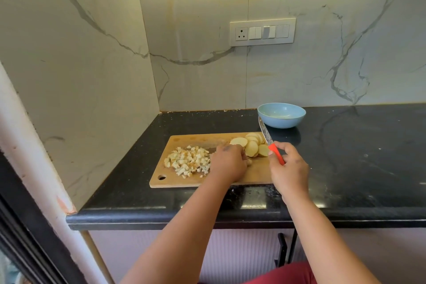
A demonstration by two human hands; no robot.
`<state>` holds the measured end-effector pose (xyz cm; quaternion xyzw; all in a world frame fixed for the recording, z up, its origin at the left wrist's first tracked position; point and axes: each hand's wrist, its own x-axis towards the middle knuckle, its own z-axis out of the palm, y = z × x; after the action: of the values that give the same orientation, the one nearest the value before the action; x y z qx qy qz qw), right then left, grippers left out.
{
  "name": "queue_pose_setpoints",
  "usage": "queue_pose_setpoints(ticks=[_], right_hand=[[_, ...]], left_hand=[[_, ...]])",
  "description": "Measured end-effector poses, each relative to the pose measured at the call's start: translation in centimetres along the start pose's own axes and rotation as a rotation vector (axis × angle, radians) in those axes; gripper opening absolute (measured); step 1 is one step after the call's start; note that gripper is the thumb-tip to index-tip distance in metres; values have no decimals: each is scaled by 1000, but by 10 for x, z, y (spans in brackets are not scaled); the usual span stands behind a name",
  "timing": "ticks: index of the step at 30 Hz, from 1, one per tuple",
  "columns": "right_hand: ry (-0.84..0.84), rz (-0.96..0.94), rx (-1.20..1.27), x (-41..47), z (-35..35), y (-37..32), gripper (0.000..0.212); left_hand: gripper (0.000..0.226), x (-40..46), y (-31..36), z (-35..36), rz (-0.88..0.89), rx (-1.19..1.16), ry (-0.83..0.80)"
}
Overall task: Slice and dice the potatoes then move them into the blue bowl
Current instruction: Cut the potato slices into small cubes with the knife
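Half the job looks done to us: a heap of diced potato (187,162) sits on the left of the cutting board (184,181), while round slices (252,146) lie fanned at its right end, uncut. Our blue bowl (281,115) stands empty on the counter (345,157), just behind the board. Our right hand (289,168) grips the orange-handled knife (270,144), blade raised. Our left hand (228,162) curls over pieces beside the slices; what its fingers hold is hidden.

Warm light from a strip above washes the marble wall (299,71); wide-angle bending at edges, sharp centre.
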<state>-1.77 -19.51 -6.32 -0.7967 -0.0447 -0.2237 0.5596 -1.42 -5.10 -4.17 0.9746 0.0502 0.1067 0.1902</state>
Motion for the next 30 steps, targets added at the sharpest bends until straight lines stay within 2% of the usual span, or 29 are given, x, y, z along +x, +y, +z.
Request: queue_pose_setpoints(ticks=[2,5,8,12,15,19,24,30], right_hand=[[-5,-6,-3,-1,0,0,16],[-34,-11,-27,-1,-1,0,17],[-87,-52,-100,-8,-3,-6,18],[-135,-186,-236,-39,-10,-16,18],[-166,-287,-308,-69,-8,-25,21],[-258,-228,-399,-85,-10,-40,20],[-320,-166,-498,-86,-15,-53,17],[-469,-23,-693,-74,-6,-86,27]], left_hand=[[15,-9,-10,-6,37,-7,13],[11,-22,-27,-15,24,-161,31],[18,-33,-39,-16,-2,-258,90],[10,-38,-44,-2,101,-90,263],[17,-39,-44,2,84,16,354],[22,-44,-43,-1,23,-23,393],[32,-47,-41,-5,38,36,295],[35,-47,-41,-4,39,82,303]])
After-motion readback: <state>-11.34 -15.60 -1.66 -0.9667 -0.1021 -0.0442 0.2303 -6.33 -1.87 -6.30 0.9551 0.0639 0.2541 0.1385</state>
